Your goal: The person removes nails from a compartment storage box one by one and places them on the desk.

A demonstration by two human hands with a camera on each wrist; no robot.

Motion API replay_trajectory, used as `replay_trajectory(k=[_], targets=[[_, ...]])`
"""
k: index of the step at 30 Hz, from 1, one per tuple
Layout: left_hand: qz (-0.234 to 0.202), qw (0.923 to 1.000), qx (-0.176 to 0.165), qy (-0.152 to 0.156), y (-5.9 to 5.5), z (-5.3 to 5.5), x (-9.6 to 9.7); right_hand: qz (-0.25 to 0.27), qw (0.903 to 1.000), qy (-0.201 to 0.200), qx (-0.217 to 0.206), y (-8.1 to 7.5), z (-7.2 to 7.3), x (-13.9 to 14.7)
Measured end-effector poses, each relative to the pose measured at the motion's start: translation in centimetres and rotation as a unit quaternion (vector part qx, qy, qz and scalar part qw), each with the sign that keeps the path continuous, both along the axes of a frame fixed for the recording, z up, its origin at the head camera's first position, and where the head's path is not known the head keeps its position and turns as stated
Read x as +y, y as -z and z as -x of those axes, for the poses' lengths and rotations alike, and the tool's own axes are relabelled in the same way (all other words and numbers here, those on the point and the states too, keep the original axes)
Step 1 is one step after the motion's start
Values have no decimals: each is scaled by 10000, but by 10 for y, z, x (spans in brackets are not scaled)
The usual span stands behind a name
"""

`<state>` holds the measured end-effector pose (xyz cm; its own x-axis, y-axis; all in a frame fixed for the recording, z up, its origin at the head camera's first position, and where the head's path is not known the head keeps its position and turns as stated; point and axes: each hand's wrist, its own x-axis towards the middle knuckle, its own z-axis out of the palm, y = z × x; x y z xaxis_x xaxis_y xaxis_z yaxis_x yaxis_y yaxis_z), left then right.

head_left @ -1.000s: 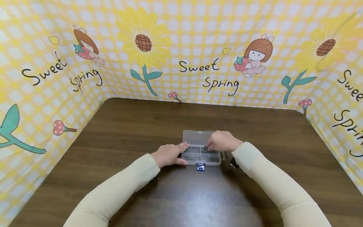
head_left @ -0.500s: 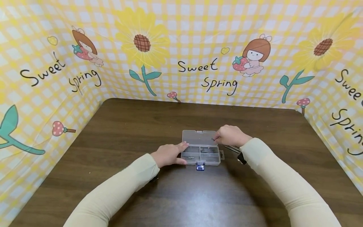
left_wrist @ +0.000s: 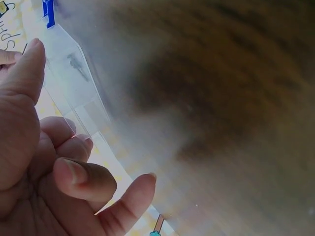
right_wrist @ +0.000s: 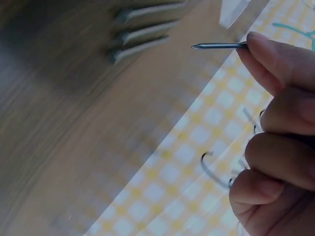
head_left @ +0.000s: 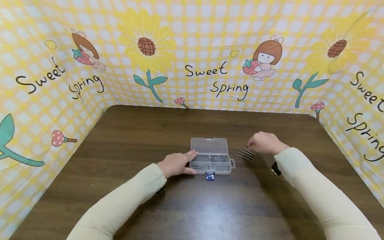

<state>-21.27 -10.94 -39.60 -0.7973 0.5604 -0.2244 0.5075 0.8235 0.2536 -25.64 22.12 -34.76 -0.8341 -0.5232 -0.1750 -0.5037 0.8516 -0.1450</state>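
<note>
Right hand [head_left: 266, 143] pinches a nail [right_wrist: 219, 45], roughly parallel to the row [right_wrist: 150, 30] beside it. Left hand [head_left: 177, 163], spread, touches box [head_left: 222, 172]

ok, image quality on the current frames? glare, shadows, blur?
Head: bright glare on the near part of the table, a soft dark shadow beside the right sleeve. Left wrist: tabletop heavily blurred with dark smears, left hand fairly clear, upper left washed out. Right wrist: pinched nail fairly sharp, three nails on the table soft.

Nails [right_wrist: 149, 31] are grey, the latch [head_left: 210, 177] blue, the table [head_left: 168, 128] brown — the cloth [head_left: 207, 36] yellow-checked.
</note>
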Motion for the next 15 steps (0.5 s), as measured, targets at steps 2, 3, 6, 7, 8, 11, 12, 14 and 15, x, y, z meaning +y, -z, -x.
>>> replay_trajectory(k=[2, 3, 6, 7, 8, 11, 12, 14, 15], targets=[[-13, 10000, 17, 8, 1, 0, -1, -37, 9999, 104, -54, -1, 0, 8], [-26, 10000, 21, 10, 1, 0, -1, -43, 9998, 150, -95, -1, -1, 12], [-47, 10000, 36, 25, 1, 1, -1, -65, 9993, 301, -190, -2, -2, 24], [-47, 10000, 38, 29, 2, 1, -2, -65, 9991, 353, -215, -1, -1, 27], [-53, 10000, 36, 30, 2, 1, -2, -59, 9989, 389, -242, 0, -2, 31], [-64, 10000, 16, 26, 3, 2, -2, -62, 9986, 464, -259, 2, -3, 39], [-71, 10000, 17, 23, 3, 2, -2, -63, 9984, 485, -275, 3, -4, 41], [-71, 10000, 32, 11, 3, 1, -2, -61, 9983, 500, -279, 4, -6, 45], [-61, 10000, 38, 3, 3, 1, -2, -48, 9983, 517, -281, 5, -7, 46]])
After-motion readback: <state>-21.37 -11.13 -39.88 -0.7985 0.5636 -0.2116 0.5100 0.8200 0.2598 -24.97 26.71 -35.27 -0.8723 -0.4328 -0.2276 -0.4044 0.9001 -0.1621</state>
